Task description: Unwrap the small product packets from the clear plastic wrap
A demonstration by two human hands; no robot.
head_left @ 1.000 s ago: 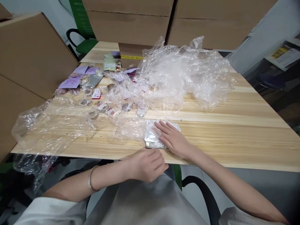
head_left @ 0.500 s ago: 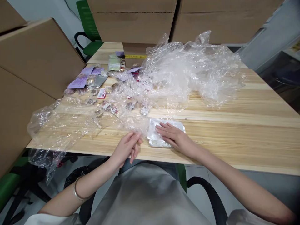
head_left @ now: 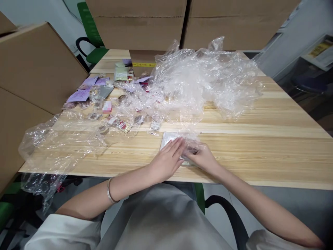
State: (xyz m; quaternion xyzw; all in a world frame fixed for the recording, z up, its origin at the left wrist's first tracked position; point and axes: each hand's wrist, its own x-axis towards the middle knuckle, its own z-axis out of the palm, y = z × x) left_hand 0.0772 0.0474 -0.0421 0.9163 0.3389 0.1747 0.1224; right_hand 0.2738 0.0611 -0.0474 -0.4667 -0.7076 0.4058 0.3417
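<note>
Lying flat near the front edge of the desk (head_left: 270,156), a silver pouch (head_left: 165,139) is largely covered by the hands. A pale, softly shining surface and a straight-sided corner are left exposed at its far left; the rest is hidden. It is overlaid by the left hand (head_left: 166,161), held flat with fingers extended. Crumpled clear film (head_left: 193,143) is bunched at the curled fingers of the right hand (head_left: 205,157); whether it is gripped cannot be told.
</note>
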